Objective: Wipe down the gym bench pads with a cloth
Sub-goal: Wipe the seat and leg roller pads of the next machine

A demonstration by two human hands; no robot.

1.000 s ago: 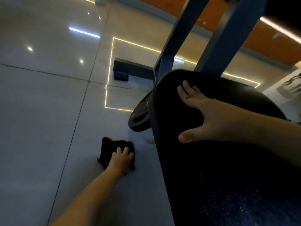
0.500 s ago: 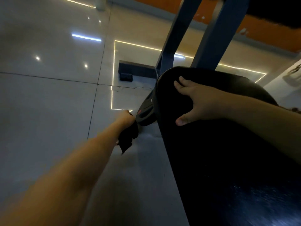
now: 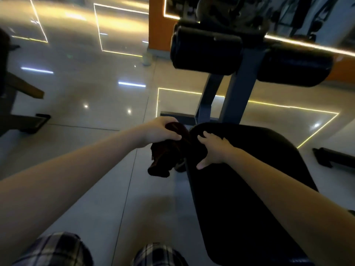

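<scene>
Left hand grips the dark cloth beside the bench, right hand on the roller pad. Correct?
Wrong on the right hand: the head view shows it resting on the flat bench pad, not the roller pad. The left hand does grip the dark cloth beside the bench.

dim, warm yellow cast | glare spots on glossy floor (image 3: 86, 106) | motion blur top | wide-angle bending at edges

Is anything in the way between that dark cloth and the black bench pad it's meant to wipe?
Only the person's own right hand, resting flat on the bench pad at its left edge, right beside the cloth the left hand grips. The rest of the pad looks bare.
</scene>
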